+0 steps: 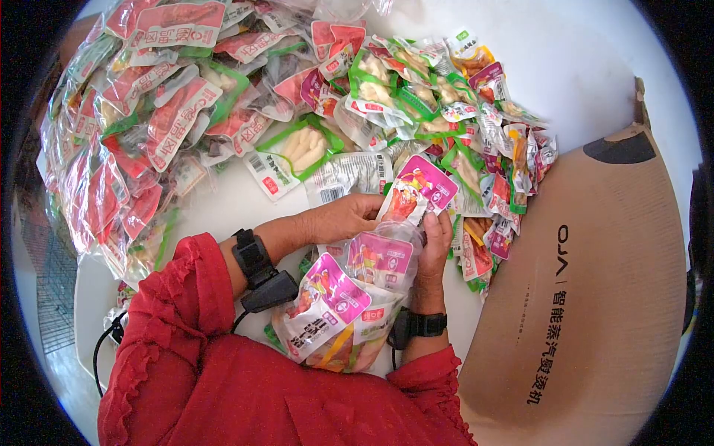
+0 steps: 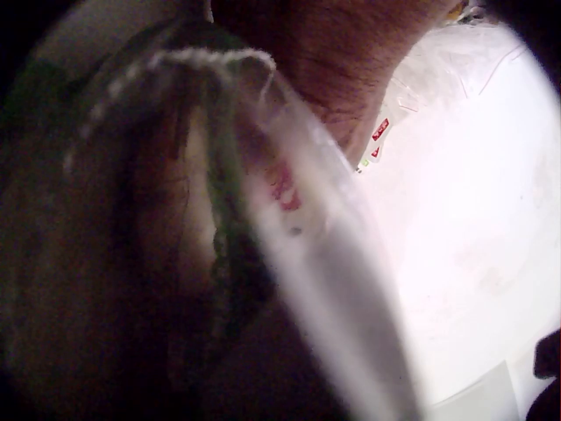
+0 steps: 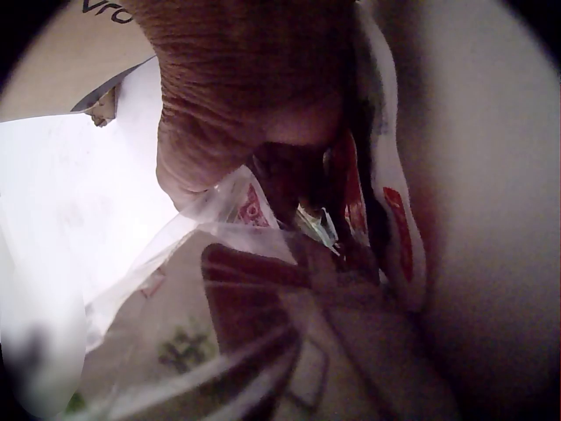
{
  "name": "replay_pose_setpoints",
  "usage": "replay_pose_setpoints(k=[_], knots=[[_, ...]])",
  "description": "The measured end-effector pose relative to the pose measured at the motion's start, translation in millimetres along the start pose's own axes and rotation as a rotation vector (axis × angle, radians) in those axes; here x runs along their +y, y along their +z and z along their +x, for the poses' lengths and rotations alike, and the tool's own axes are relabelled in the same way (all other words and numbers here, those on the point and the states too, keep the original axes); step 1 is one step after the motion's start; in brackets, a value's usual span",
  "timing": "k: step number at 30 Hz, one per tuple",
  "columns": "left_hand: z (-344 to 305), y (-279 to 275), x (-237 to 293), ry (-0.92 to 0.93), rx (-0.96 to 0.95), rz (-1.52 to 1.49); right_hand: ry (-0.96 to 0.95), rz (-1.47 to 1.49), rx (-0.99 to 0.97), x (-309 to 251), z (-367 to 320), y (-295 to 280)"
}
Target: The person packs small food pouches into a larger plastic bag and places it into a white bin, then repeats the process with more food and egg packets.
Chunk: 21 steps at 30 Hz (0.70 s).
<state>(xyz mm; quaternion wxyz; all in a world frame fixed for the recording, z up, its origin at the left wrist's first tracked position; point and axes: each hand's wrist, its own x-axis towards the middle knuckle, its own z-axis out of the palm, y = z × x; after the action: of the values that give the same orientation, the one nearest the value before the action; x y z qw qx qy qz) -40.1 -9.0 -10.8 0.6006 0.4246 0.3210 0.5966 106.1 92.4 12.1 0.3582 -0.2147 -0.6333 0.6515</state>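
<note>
A purple-and-white snack packet (image 1: 416,189) is held upright between both hands, just above a filled clear plastic bag (image 1: 343,308). My left hand (image 1: 346,215) grips the packet's left edge with its fingers curled. At its lower right edge, my right hand (image 1: 433,245) pinches it, with the palm right beside the bag's mouth. Several similar packets show through the bag, which rests against the red top. Clear film covers much of the left wrist view. In the right wrist view the bag's film (image 3: 197,232) reaches up to the right hand; most fingertips are hidden.
A large heap of red-labelled packets (image 1: 178,119) lies at the left on the white table (image 1: 204,212). More small packets (image 1: 454,111) are piled at the back and right. A cardboard box (image 1: 580,297) stands close on the right. Cables hang from both wrist straps.
</note>
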Motion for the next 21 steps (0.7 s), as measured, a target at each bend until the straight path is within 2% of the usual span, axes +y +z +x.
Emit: replay_pose_setpoints(k=[6,12,14,21], knots=[[1.4,-3.4,-4.8,-0.013,-0.027,0.002,0.008,0.008,-0.004,0.5,0.1,-0.5],[2.6,-1.5,-2.5,0.031,-0.040,0.022,0.059,-0.013,0.076,-3.0,-0.2,4.6],[3.7,-2.2,-3.4,0.065,-0.072,0.043,0.070,0.066,0.059,-5.5,-0.8,7.2],[2.5,-1.6,-1.2,0.019,-0.040,0.062,0.007,-0.003,-0.027,0.0,1.4,0.6]])
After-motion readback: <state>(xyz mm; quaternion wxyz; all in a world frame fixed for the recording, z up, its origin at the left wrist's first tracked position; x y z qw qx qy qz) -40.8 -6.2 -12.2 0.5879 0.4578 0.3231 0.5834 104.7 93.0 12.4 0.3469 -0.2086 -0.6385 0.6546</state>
